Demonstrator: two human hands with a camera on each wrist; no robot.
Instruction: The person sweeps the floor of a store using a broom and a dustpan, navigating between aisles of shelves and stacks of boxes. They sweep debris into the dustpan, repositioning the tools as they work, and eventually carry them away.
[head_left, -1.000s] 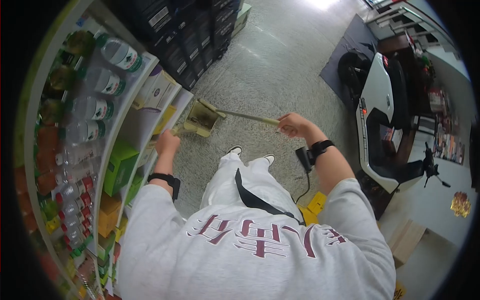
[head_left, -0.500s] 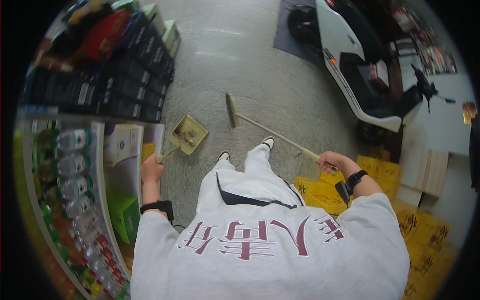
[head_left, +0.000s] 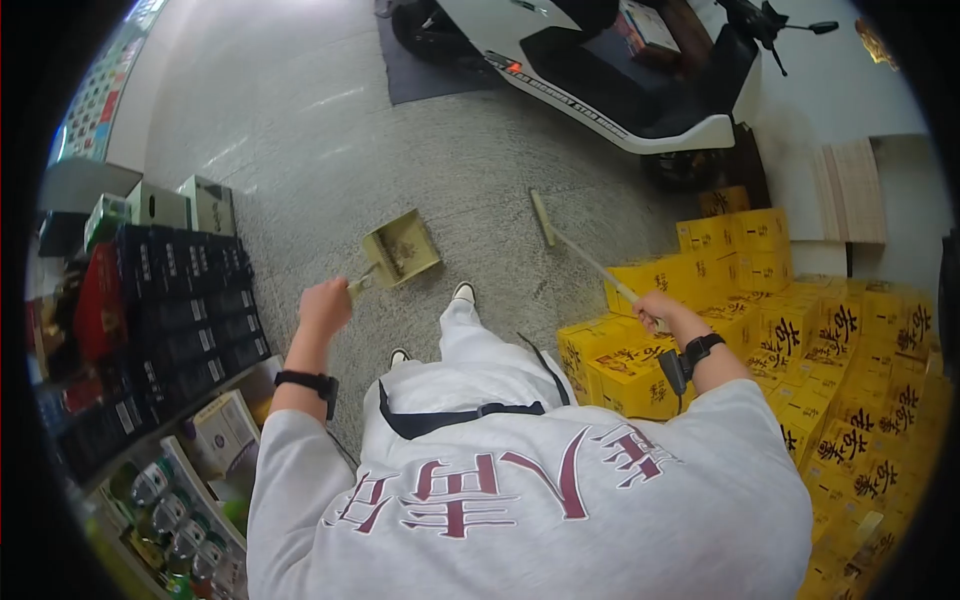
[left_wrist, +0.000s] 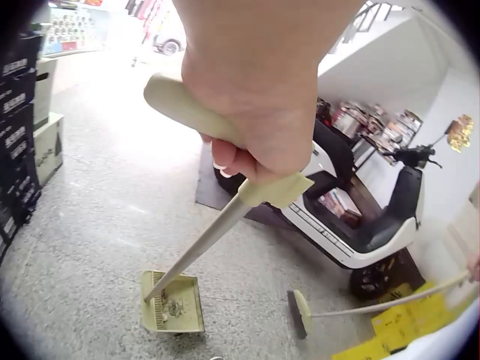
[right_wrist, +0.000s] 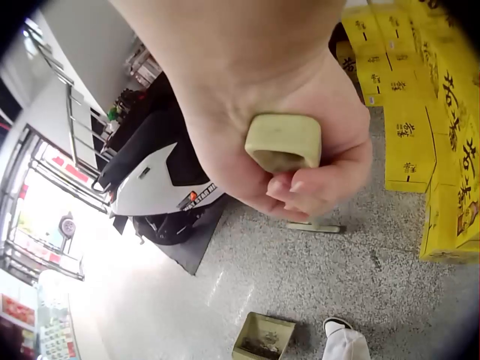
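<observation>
My left hand [head_left: 326,303] is wrapped round the handle of the dustpan [head_left: 394,229], my right hand [head_left: 657,308] round the broom [head_left: 594,264]. The dustpan, with dirt [head_left: 408,254] inside, is well in from the floor's [head_left: 290,170] edge by the yellow boxes [head_left: 815,390]. I'm probably sweeping up; next needs a flat pan.

Fisheye bend, black vignetted corners; pale glare streaks on speckled grey hard floor [head_left: 320,180], blown-out white in wrist views.

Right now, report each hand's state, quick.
Left hand: closed, holding the pale yellow-green, long-handled dustpan.
Right hand: closed, holding the pale-headed, long-handled broom.
</observation>
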